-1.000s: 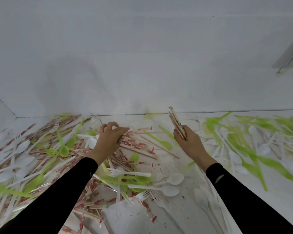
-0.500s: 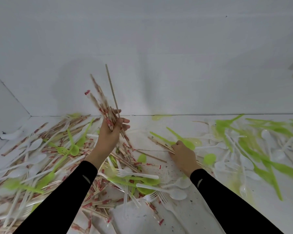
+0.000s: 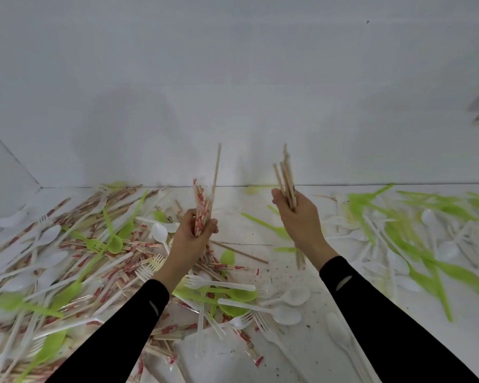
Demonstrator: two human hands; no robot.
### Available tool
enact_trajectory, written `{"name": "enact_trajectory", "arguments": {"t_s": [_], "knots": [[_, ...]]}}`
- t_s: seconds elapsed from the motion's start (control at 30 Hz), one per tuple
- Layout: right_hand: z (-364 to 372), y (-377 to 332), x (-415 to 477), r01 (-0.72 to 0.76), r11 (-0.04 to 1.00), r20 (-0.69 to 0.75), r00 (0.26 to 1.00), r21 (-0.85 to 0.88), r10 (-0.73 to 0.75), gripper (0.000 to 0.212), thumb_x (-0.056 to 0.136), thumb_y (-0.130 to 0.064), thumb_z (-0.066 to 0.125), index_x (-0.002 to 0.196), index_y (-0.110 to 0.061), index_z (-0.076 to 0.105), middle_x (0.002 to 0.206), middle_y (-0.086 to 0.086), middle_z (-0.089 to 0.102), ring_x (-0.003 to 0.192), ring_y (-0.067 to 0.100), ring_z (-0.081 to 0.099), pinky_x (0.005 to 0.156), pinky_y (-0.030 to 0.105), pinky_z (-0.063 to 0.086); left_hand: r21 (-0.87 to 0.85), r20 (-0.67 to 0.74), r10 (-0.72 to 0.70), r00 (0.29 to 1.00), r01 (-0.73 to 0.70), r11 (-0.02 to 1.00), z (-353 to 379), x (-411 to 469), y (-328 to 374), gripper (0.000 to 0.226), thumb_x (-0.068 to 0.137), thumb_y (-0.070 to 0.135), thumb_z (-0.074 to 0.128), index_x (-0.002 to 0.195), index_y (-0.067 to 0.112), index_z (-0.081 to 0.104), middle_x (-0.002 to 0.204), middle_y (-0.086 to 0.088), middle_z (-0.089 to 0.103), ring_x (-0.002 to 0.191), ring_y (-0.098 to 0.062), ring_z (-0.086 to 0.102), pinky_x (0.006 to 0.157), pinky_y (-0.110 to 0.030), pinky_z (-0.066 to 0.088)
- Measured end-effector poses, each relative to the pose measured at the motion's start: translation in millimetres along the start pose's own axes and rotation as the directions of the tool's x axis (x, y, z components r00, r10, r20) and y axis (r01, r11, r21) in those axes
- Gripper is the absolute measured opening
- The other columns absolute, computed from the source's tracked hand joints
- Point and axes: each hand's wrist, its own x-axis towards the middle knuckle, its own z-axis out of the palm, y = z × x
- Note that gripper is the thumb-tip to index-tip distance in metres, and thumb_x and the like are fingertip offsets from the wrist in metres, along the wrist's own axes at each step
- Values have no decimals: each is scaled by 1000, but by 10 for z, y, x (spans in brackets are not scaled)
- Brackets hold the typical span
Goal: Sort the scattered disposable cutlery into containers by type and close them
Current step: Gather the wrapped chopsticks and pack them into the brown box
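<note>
Holding up two bundles over the middle of the table (image 3: 302, 275). Gripped in the left hand (image 3: 191, 236), fingers curled tight: wrapped chopsticks (image 3: 200, 205), thin paper printed red, several, too blurred to count, plus one bare stick (image 3: 216, 167) standing taller. Clutched in the right hand (image 3: 296, 219), fingers closed round: bare chopsticks (image 3: 286, 175), pale wood, roughly five, upright, lower ends poking out below the wrist. Heaped thick on the table's left side: more wrapped pairs, white forks (image 3: 202, 281), green spoons (image 3: 115, 244), past counting. Near the front edge, three white spoons (image 3: 288, 315), smooth plastic, oval bowls. Strewn along the right side: long green pieces (image 3: 423, 261), blurred, among more white plastic.
</note>
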Motion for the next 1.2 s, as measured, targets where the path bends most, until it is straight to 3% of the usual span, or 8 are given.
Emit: {"name": "enact_trajectory", "arguments": {"t_s": [0.13,0.33,0.57,0.67,0.8,0.97,1.07,1.2], "knots": [[-48,-120,21,-95,953,-38,993,288,111,49,93,-52,58,69,-9,59,56,-10,54,50,4,47,53,15,43,-88,-48,-39,998,35,996,-21,4,4,45,81,53,72,104,17,57,70,6,64,75,-21,71,75,-42,57],[46,53,-98,-158,961,42,987,227,152,56,93,-53,54,75,-3,71,85,17,63,77,9,55,61,5,42,-88,-38,-46,998,42,995,-87,90,-65,26,90,43,63,97,17,61,65,-1,66,71,-29,68,80,-56,55],[66,40,-55,-135,905,-24,987,403,157,46,97,-45,52,73,-7,65,69,-2,66,65,-1,61,67,10,46,-147,-28,24,999,-28,989,-48,77,83,18,98,31,53,102,16,63,71,1,64,60,-18,57,61,-30,49],[34,37,-47,-148,870,-61,978,470,199,53,97,-47,50,63,-8,57,56,2,60,60,12,61,68,15,49,60,29,58,998,-60,996,59,29,186,14,93,33,62,93,20,69,65,7,68,52,-12,52,52,-26,43],[31,-23,-90,-162,786,-38,973,596,230,49,98,-45,51,62,-12,45,49,1,43,46,16,50,72,40,56,139,282,79,956,-123,983,251,-29,198,4,84,35,75,83,34,71,64,14,69,58,-6,62,56,-22,47],[-49,-56,-82,-125,800,-91,972,586,218,43,97,-45,52,72,-11,48,50,-1,40,42,16,41,53,31,51,519,402,65,913,-286,805,398,65,-13,15,93,35,63,93,20,67,76,2,66,73,-22,62,61,-35,46],[-161,-20,-73,-110,874,-106,978,473,180,37,97,-46,54,81,-12,56,54,-1,40,45,16,38,45,25,39,722,295,6,956,-226,654,336,188,-117,12,95,25,55,95,18,64,84,1,61,85,-25,62,62,-31,42],[-161,73,-99,-78,985,-20,996,152,82,25,95,-44,57,89,-21,66,62,-10,52,53,6,47,55,23,39,779,321,-195,927,-141,611,284,294,-154,27,87,49,65,80,23,62,71,8,56,74,-19,58,61,-29,40]]}}
